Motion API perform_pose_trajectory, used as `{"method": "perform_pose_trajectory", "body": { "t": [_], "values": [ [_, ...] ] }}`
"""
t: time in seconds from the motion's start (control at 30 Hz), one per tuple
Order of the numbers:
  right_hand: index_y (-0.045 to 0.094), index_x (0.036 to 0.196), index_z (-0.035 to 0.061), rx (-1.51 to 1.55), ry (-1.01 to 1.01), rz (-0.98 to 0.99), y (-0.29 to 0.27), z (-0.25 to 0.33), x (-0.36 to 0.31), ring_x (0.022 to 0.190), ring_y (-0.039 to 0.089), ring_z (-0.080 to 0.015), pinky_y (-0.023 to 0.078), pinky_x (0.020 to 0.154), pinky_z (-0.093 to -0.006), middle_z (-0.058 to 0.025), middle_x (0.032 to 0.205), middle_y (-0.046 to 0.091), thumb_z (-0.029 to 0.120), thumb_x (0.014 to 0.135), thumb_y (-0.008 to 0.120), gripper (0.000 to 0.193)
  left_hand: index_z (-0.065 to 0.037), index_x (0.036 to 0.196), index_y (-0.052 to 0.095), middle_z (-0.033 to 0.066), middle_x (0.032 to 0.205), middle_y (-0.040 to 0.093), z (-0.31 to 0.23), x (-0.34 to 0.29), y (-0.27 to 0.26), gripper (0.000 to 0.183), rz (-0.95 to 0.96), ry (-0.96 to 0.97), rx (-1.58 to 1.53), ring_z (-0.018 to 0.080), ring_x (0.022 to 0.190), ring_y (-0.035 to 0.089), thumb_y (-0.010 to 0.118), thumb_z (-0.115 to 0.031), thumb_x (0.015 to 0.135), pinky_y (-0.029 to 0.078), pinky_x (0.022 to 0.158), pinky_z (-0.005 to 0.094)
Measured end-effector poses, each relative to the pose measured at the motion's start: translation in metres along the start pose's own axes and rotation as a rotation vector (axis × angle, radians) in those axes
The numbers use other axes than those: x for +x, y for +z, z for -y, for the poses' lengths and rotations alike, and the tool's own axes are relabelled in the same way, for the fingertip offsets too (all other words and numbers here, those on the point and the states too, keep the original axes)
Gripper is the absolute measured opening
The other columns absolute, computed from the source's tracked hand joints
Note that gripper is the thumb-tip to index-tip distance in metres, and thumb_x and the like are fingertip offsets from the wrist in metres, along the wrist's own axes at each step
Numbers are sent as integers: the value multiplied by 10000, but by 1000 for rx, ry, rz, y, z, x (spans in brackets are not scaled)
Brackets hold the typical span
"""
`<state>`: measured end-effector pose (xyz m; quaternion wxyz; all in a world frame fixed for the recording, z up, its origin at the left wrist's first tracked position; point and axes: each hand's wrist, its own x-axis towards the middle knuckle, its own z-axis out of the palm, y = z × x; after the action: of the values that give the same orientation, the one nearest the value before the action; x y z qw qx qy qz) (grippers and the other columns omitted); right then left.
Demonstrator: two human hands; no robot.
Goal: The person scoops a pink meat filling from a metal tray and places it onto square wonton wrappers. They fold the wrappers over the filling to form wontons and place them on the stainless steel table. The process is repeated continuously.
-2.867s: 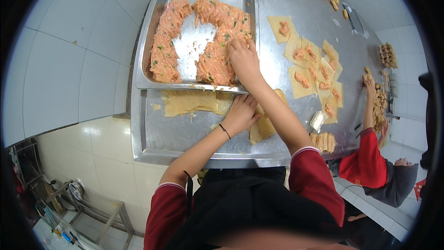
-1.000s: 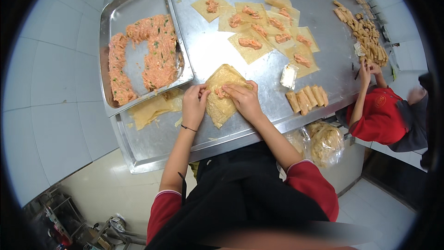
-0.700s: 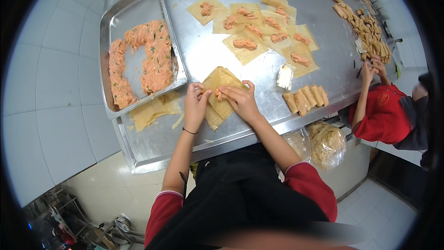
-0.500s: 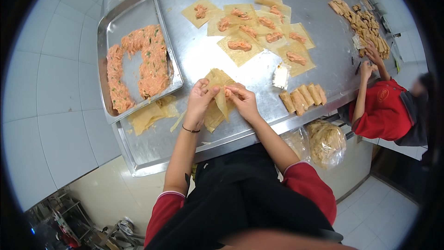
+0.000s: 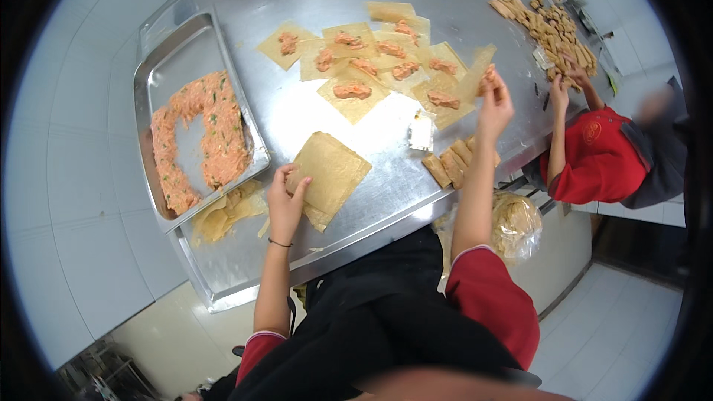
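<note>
My right hand (image 5: 496, 108) is stretched out to the right. It pinches a thin tan wrapper sheet (image 5: 476, 70) that hangs over the right end of the laid-out wrappers. Something orange shows at its fingertips, too small to make out surely. At the left edge of a stack of square wrappers (image 5: 333, 174), my left hand (image 5: 285, 197) grips the corner between thumb and fingers. Beyond the stack, several spread wrappers (image 5: 334, 104) each carry a lump of orange minced filling (image 5: 352, 90). Below my right hand lie several finished rolls (image 5: 451, 165), partly covered by my forearm.
A deep metal tray (image 5: 260, 152) with orange filling stands at the left, above loose wrapper pieces (image 5: 230, 212). A small white packet (image 5: 422, 131) lies near the rolls. At the right, a co-worker in red (image 5: 600, 152) handles a large pile of rolls (image 5: 553, 33). Bagged wrappers (image 5: 518, 223) sit below the table edge.
Both hands were together over the stack, handling a wrapper. My right hand has carried a sheet off to the upper right, while my left stays at the stack. The view has shifted.
</note>
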<state>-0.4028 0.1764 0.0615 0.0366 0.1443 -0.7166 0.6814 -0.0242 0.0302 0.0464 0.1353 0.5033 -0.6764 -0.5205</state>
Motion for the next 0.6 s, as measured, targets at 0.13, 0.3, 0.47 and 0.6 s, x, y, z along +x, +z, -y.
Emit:
{"method": "perform_pose_trajectory", "body": {
  "t": [0.13, 0.3, 0.47, 0.6],
  "values": [
    [726, 982, 168, -1349, -222, 96, 11, 0, 24, 1115, 517, -196, 291, 963, -486, -50, 1125, 640, 244, 822, 699, 179, -58, 1126, 567, 153, 1192, 536, 18, -9, 3, 411, -415, 623, 489, 358, 1125, 477, 732, -181, 769, 369, 983, 434],
    [721, 860, 193, -747, -612, 440, 82, 37, -29, 1150, 501, -192, 224, 958, -468, 4, 1123, 638, 266, 796, 710, 98, -93, 1059, 608, 118, 1157, 546, 32, -4, 3, 328, -8, 799, 410, 321, 1095, 501, 717, -231, 781, 393, 954, 417],
    [700, 855, 174, -390, -649, 1065, 189, 82, -132, 1060, 570, -171, 241, 956, -406, 30, 1054, 660, 92, 810, 675, 98, -107, 975, 613, 99, 1072, 545, 36, 14, -3, 262, 144, 813, 318, 303, 1033, 514, 702, -259, 781, 417, 905, 402],
    [664, 999, 151, -199, -792, 1300, 267, 102, -186, 1056, 583, -151, 268, 963, -392, 12, 1121, 647, 71, 824, 665, 192, -103, 946, 610, 105, 1066, 542, 40, 26, -3, 268, 150, 864, 263, 306, 1022, 517, 705, -274, 763, 424, 890, 403]
  ]
}}
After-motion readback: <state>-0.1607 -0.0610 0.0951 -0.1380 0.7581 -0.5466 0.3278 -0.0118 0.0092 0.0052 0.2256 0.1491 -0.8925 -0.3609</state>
